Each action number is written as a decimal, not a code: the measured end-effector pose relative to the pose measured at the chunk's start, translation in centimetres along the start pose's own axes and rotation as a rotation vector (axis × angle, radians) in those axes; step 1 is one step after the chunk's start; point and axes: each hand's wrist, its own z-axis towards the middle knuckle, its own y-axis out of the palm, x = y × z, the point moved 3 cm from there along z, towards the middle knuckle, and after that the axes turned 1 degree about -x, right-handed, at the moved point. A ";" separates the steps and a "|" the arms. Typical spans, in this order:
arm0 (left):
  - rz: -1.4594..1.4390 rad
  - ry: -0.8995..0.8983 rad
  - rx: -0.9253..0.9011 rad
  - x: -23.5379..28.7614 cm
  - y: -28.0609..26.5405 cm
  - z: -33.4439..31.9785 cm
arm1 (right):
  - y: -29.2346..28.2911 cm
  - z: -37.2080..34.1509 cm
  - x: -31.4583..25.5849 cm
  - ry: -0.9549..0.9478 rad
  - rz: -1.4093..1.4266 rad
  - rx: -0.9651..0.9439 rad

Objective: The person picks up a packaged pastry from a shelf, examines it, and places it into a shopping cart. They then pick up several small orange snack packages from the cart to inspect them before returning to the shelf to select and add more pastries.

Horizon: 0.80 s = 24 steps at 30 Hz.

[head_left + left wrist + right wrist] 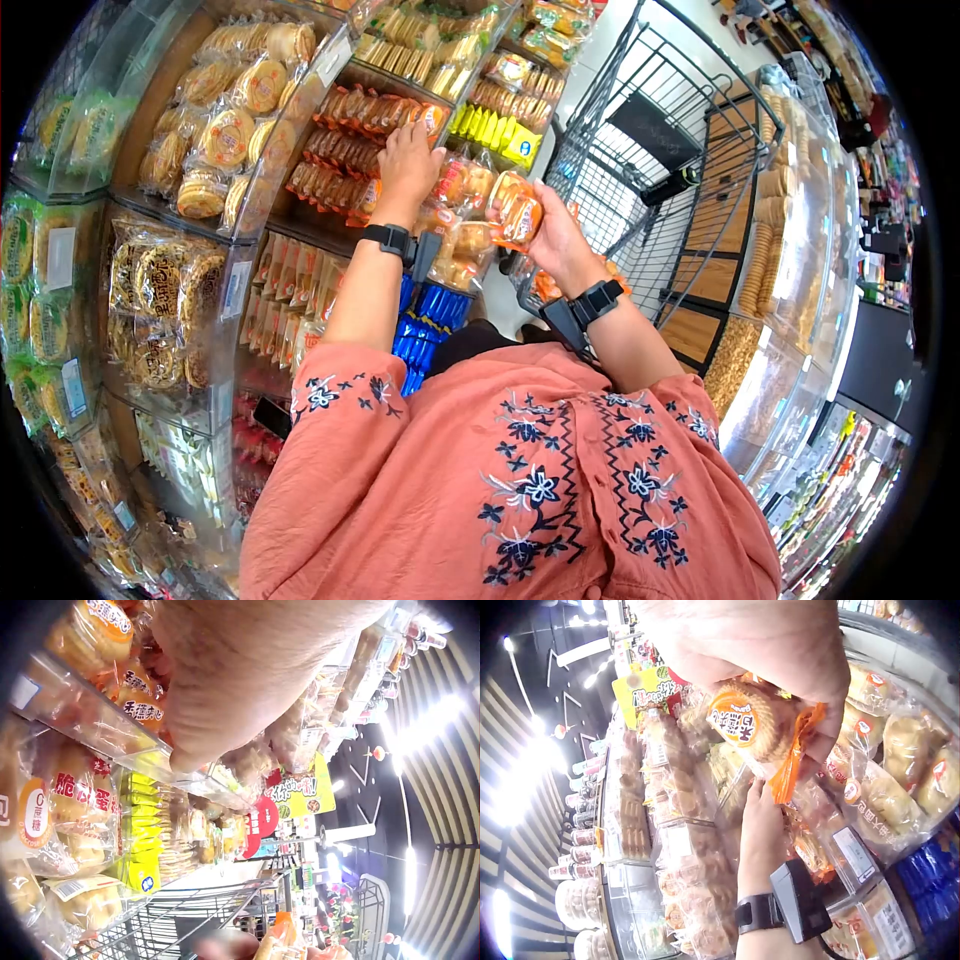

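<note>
In the head view the right hand [556, 240] grips an orange-labelled snack packet [519, 213] beside the bin edge. The right wrist view shows the right hand [765, 645] curled round that clear packet [744, 724], its orange end hanging down. My left hand [408, 168] reaches over a bin of orange-wrapped packets [345, 150], its fingers at the packets near the bin's right side. In the left wrist view the left hand [247, 667] covers much of the bin, and its fingertips are hidden, so whether it holds a packet cannot be told.
A black wire cart [640, 120] stands at the right, with a dark bottle [672, 186] in it. Around the bin are yellow packets [497, 135], round crackers [225, 137], bagged buns [465, 240] and blue packets [430, 320]. Clear bins [780, 380] line the far right.
</note>
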 end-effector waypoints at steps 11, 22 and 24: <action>-1.014 0.025 -0.372 7.5 -4.6 -6.6 | 0.0 0.7 0.0 -0.089 0.035 -0.075; -0.418 0.261 -0.058 9.6 -4.5 -9.2 | 2.5 -0.3 -0.3 -0.103 0.091 -0.075; -0.269 0.283 0.040 9.9 -5.2 -9.8 | 2.4 0.0 -0.4 -0.104 0.105 -0.049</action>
